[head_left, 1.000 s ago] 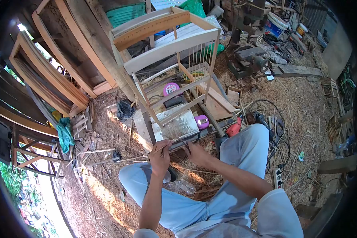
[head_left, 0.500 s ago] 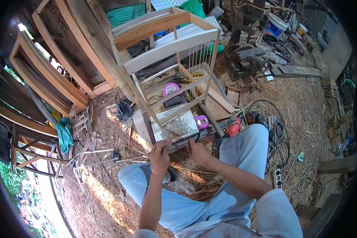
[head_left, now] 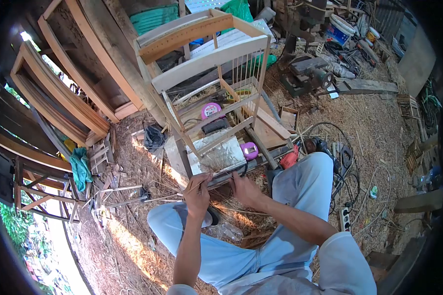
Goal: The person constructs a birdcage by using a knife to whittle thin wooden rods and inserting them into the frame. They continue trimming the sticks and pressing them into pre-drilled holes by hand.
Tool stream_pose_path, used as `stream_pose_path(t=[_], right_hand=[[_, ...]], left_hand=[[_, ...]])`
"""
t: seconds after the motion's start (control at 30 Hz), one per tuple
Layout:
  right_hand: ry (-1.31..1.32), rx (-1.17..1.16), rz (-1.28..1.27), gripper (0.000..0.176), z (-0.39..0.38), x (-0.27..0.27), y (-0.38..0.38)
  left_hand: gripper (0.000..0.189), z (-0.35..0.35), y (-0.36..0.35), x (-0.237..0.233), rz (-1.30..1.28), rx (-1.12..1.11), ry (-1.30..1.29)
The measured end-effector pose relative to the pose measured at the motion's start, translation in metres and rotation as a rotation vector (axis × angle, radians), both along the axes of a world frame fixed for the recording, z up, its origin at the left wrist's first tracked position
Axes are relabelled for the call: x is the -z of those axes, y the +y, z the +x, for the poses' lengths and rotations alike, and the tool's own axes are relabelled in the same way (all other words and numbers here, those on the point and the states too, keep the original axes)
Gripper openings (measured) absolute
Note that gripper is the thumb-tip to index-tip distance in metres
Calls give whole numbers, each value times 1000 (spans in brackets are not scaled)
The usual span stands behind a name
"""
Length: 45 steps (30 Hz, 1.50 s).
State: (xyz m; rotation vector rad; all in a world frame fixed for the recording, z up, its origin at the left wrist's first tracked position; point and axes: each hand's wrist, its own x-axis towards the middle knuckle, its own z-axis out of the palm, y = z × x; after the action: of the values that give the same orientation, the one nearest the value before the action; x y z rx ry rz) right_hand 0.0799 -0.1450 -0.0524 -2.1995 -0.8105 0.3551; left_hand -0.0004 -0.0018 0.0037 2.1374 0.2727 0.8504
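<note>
My left hand [head_left: 197, 195] is closed in a pinch on what looks like a thin wooden stick [head_left: 174, 188], beside the near edge of a low bench. To its right, my right hand [head_left: 246, 191] has its fingers curled around a small dark tool [head_left: 245, 170]; its kind is hard to make out. Just beyond the hands, a pale worn board [head_left: 224, 153] lies on the bench. A purple tape measure [head_left: 249, 151] rests at the board's right end. Over the bench stands a wooden frame [head_left: 211, 60] with thin upright rods on its right side.
A pink tape measure [head_left: 211, 110] lies farther back. By my right knee are a red tool [head_left: 289, 158], cables and a power strip [head_left: 345, 220]. Wood shavings cover the ground [head_left: 300, 118]. Large wooden frames [head_left: 64, 93] lean at the left; a metal vise [head_left: 307, 78] stands at back right.
The view has shifted very slightly. Both hands keep nearly the same place and grip.
</note>
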Motion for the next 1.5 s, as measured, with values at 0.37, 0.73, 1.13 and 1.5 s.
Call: stream_pose_path(t=[0.37, 0.73, 1.13, 1.5], right_hand=[[25, -83, 56, 22, -3, -1, -6], [68, -153, 80, 27, -12, -14, 2], [12, -9, 54, 20, -8, -8, 2], [36, -3, 52, 19, -8, 5, 5]], left_hand=[[12, 4, 3, 5, -25, 6, -11], [8, 2, 0, 13, -34, -95, -27], [8, 5, 2, 11, -74, -74, -55], [12, 0, 1, 9, 19, -43, -29]])
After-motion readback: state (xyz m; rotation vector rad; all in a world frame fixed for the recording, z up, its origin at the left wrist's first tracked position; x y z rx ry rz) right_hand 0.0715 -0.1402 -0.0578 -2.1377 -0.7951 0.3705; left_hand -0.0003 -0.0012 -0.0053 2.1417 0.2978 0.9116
